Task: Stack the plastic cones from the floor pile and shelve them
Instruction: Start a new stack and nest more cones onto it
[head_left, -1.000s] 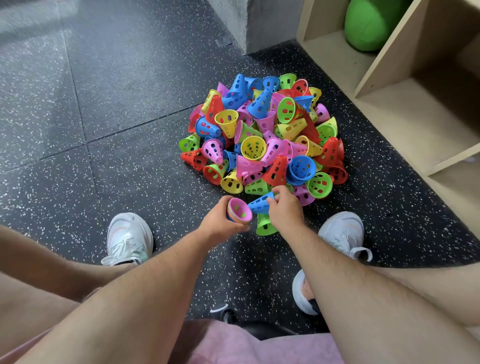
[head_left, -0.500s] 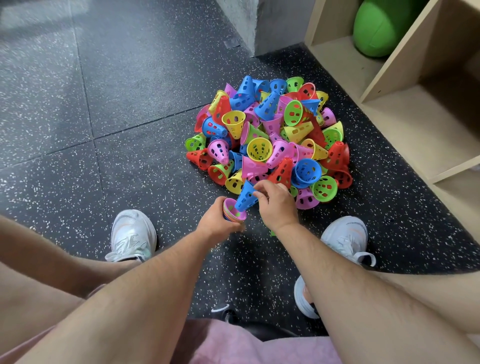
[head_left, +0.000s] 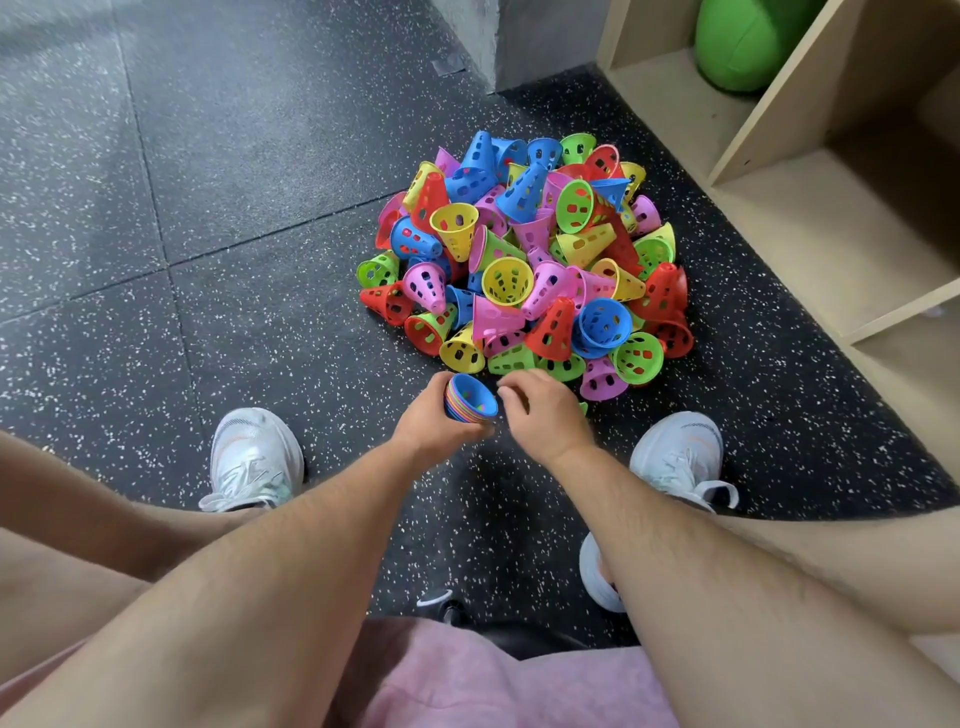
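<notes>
A pile of perforated plastic cones (head_left: 524, 260) in blue, pink, green, yellow and red lies on the dark speckled floor in front of me. My left hand (head_left: 431, 421) grips a nested stack of cones (head_left: 470, 400) with its open end up; a blue cone is the innermost one. My right hand (head_left: 540, 410) hovers just right of the stack, fingers loosely curled and holding nothing. A green cone peeks out from under it.
A wooden cubby shelf (head_left: 810, 208) stands to the right of the pile, with a green ball (head_left: 748, 41) in its far compartment. A grey pillar (head_left: 524, 36) rises behind the pile. My two white shoes (head_left: 254, 457) flank my hands.
My right hand pushed the blue cone down into the stack in my left hand and let it go. The stack now shows blue inside instead of pink.
</notes>
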